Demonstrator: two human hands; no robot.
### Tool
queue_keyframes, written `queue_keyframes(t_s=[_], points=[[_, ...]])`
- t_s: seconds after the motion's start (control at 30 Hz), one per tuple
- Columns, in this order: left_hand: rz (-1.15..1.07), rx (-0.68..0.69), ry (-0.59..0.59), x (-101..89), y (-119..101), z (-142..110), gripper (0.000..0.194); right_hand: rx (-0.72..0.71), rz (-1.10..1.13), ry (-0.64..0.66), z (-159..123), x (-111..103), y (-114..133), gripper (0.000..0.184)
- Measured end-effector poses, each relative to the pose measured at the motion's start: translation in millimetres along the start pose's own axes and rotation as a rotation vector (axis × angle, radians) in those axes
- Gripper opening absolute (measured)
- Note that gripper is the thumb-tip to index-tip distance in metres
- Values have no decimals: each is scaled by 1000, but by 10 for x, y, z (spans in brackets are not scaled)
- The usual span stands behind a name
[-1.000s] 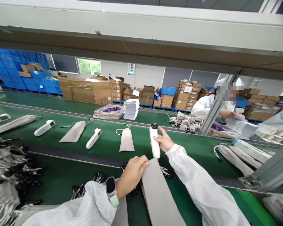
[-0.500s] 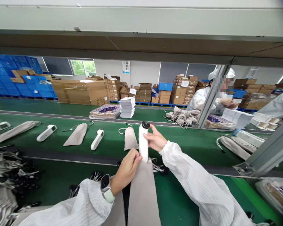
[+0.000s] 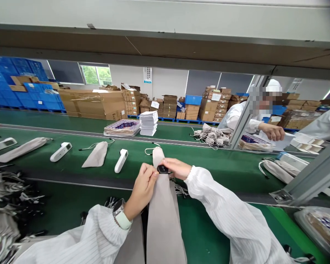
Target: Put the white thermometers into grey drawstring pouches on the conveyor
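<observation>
my left hand (image 3: 143, 185) pinching grey cloth pouch (image 3: 165, 220), right hand (image 3: 178, 168) on black-topped device (image 3: 162, 169) inside, grip unclear, at green belt's (image 3: 96, 173) near edge

Grey-beige on the pouch (image 3: 165, 220), black on the cap (image 3: 162, 169), green on the belt (image 3: 209, 156), finely striped white on the sleeves (image 3: 217, 194).

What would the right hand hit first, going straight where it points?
The right hand would first meet the black cap, which it seems to touch; beyond lies the left hand, though depth is unclear.
</observation>
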State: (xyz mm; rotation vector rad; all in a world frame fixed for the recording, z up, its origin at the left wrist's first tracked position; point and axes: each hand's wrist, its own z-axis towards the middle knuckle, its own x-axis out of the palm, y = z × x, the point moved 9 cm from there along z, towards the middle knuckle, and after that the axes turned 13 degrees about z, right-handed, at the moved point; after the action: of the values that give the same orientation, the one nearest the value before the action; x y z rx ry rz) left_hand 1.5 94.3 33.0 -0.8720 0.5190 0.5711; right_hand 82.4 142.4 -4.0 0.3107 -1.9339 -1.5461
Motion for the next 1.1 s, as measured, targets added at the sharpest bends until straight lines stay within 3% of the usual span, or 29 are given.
queue_keyframes(t_s=[0.1,0.13,0.2,0.27,0.33,0.37,0.43,0.5,0.57,0.63,0.7,0.73,0.77,0.8,0.87,0.9,0.97,1.03,1.1], points=[[53,-10,-57,-112,28,75,25,84,-343,125,-26,169,-131,45],[75,-19,-48,-133,32,94,25,37,-448,96,-27,154,-75,48],[131,-80,7,-171,43,110,23,-210,-621,-127,-76,-14,261,49],[143,-190,204,-132,49,70,27,-509,-750,-435,-280,-265,687,44],[47,-266,514,-25,-46,-65,34,-690,-845,-663,-500,-502,968,39],[-37,-270,651,11,-150,-143,37,-726,-865,-738,-571,-616,1044,39],[-216,-282,699,-53,-327,-182,40,-685,-798,-766,-584,-804,1055,41],[-349,-316,543,-184,-368,-96,38,-485,-642,-541,-381,-780,828,45],[-428,-321,367,-268,-327,-1,35,-250,-515,-101,-164,-367,432,44],[-425,-275,253,-280,-292,65,33,-153,-447,299,-137,170,137,40],[-354,-213,225,-225,-304,77,32,-188,-407,456,-142,447,68,37],[-286,-175,228,-187,-332,60,33,-221,-386,421,-113,431,107,36],[-203,-132,240,-140,-371,24,33,-259,-370,308,-70,297,188,35],[-115,-75,275,-67,-427,-35,33,-292,-383,107,-38,35,297,38],[69,82,414,168,-560,-234,29,-350,-465,-429,-154,-693,560,51],[160,170,494,308,-612,-367,25,-339,-541,-703,-305,-1050,663,59],[307,321,614,555,-659,-633,29,-208,-696,-1067,-589,-1562,737,70],[387,400,666,702,-647,-814,38,7,-874,-1215,-740,-1847,669,69],[374,451,747,779,-640,-923,40,169,-1017,-1252,-782,-1951,544,61]])
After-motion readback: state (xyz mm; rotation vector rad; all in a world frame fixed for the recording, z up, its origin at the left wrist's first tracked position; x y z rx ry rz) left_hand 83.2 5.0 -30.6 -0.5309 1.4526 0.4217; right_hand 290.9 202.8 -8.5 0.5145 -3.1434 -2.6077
